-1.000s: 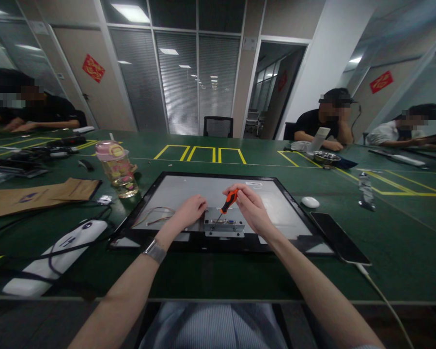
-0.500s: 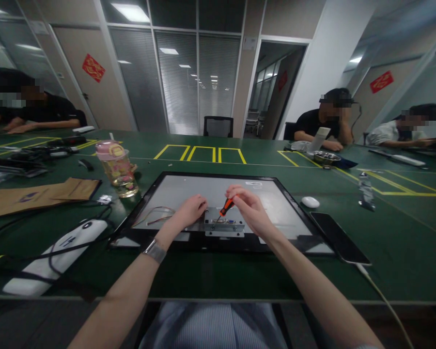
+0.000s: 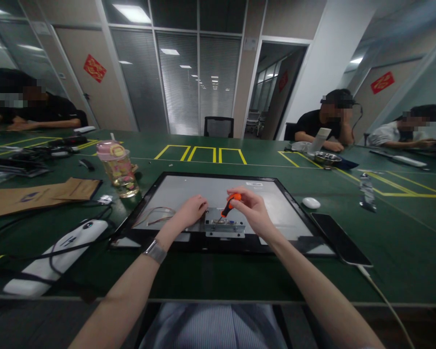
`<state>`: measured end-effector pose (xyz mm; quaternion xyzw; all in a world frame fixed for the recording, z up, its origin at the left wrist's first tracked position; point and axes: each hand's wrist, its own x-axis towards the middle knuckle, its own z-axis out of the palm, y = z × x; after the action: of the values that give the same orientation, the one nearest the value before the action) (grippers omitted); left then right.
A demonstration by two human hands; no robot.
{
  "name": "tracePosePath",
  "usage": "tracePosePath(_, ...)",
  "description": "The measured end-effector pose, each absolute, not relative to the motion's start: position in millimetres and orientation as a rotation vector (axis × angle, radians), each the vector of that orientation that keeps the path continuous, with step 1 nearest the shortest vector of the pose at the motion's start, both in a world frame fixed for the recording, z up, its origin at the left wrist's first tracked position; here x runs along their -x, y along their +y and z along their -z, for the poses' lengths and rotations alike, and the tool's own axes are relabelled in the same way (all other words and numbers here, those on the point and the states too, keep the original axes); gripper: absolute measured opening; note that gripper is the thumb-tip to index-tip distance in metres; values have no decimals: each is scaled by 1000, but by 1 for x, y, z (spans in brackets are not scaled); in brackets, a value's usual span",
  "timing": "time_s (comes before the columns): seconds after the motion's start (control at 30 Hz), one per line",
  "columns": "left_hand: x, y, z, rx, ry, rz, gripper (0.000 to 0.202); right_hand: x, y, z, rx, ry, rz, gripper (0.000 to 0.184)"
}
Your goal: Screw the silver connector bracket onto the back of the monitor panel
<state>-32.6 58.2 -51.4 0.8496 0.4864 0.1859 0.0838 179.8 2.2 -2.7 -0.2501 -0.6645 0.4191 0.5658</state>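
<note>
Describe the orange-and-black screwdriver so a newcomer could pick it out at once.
On the long green table, find the flat grey panel with its black frame. Near its front edge sits a small silver metal bracket; just above, the person's bare right hand holds the orange-and-black screwdriver, tilted. Its bright orange sets it apart from the grey metal and panel around it.

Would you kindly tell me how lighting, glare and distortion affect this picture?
Head view: dim overall, with bright lamp patches in the glass; pale sheen on the panel beyond the right hand; wide-angle stretch, the left door leaning; the screwdriver is clear at its handle, its tip hard to make out against the bracket.
</note>
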Motion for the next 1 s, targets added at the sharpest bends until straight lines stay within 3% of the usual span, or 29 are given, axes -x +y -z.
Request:
tracePosePath(0.1, 33, 58, 51, -2530, 1456, -562, 28, -179, 1, 3, 556, -1555, -1055, 31)
tracePosePath(0.43, 32, 57, 51, -2532, 1447, -558, 28, -181, 1, 0, 647, -1644, -808, 27)
tracePosePath(0.63, 32, 57, 50, -2521, 1431, -568, 28, -180, -3, -1, 743, -1644, -401, 15)
tracePosePath(0.83, 32, 57, 50, -2504, 1450, -561, 29, -180, -5, -3, 647, -1657, -749, 28)
tracePosePath(1.0, 32, 57, 50, -2505, 1452, -547, 27, -180, 3, 6, 759, -1538, -562, 17)
